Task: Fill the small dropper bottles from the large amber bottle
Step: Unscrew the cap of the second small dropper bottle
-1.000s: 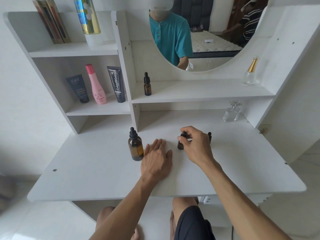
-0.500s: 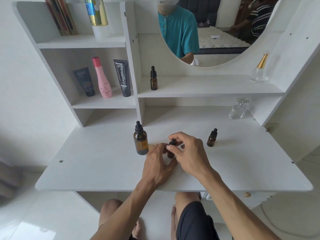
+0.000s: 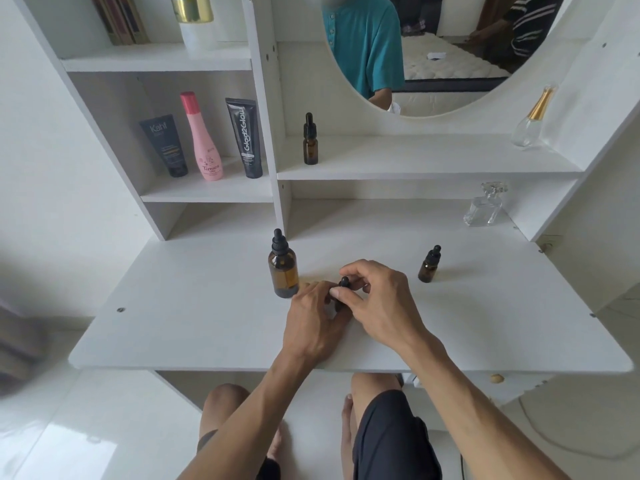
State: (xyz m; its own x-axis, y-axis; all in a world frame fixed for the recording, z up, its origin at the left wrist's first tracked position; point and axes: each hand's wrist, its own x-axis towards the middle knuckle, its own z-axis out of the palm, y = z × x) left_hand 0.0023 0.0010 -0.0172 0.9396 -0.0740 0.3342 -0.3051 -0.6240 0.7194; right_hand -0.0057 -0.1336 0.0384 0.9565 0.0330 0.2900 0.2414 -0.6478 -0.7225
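Head view shows both hands meeting over one small dropper bottle (image 3: 341,296) on the white vanity top (image 3: 194,306). Only its black cap and a sliver of body show between the fingers, and it seems to stand roughly upright, long axis pointing up out of the grip. The left hand (image 3: 311,317) comes in from the near left, its fingers curled around the body and mostly hiding it. The right hand (image 3: 377,303) arches over from the near right, thumb and forefinger pinching the cap right at the top of that axis. So the cap lies directly between the right fingertips, and the body directly inside the left fingers; neither hand needs to travel.

By my reading the step in hand is unscrewing the cap, and that calls for a twist about the upright axis with the left hand bracing.

The large amber bottle (image 3: 283,271) stands capped just beyond the left fingertips, to their left, nearly touching; the left hand is the nearer one to it. A second small dropper bottle (image 3: 428,266) stands apart, beyond and right of the right knuckles. A third (image 3: 310,142) sits far beyond both hands, on the shelf (image 3: 433,168).
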